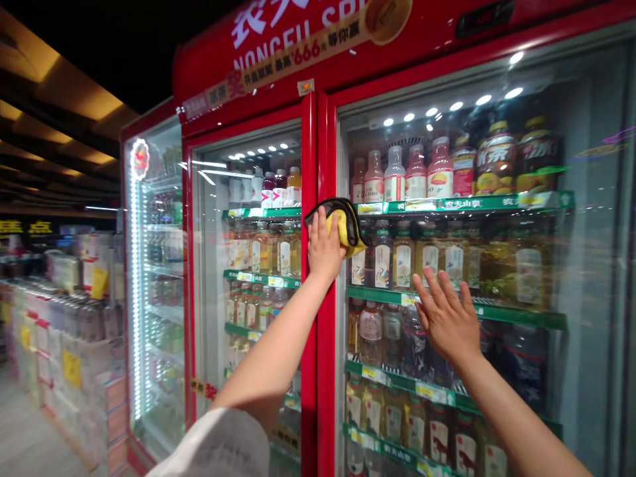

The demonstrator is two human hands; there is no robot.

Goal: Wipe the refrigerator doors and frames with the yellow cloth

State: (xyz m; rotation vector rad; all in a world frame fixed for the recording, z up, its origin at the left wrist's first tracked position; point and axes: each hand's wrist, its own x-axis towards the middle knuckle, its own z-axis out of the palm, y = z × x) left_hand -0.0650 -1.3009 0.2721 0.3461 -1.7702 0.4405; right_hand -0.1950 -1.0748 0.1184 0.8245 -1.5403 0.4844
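Observation:
My left hand [325, 245] presses a folded yellow and black cloth [348, 228] against the red door frames [325, 159] in the middle of a drinks fridge. The cloth also overlaps the edge of the right glass door. My right hand [448, 315] is raised before the right glass door with its fingers spread and nothing in it; whether it touches the glass I cannot tell. Behind the glass, bottles [430, 169] stand in rows on shelves with green edge strips [462, 204].
Another lit fridge [154, 265] stands to the left. Farther left, stacked goods [69, 344] with yellow tags stand on the floor. A red header [278, 59] with white lettering runs above the doors.

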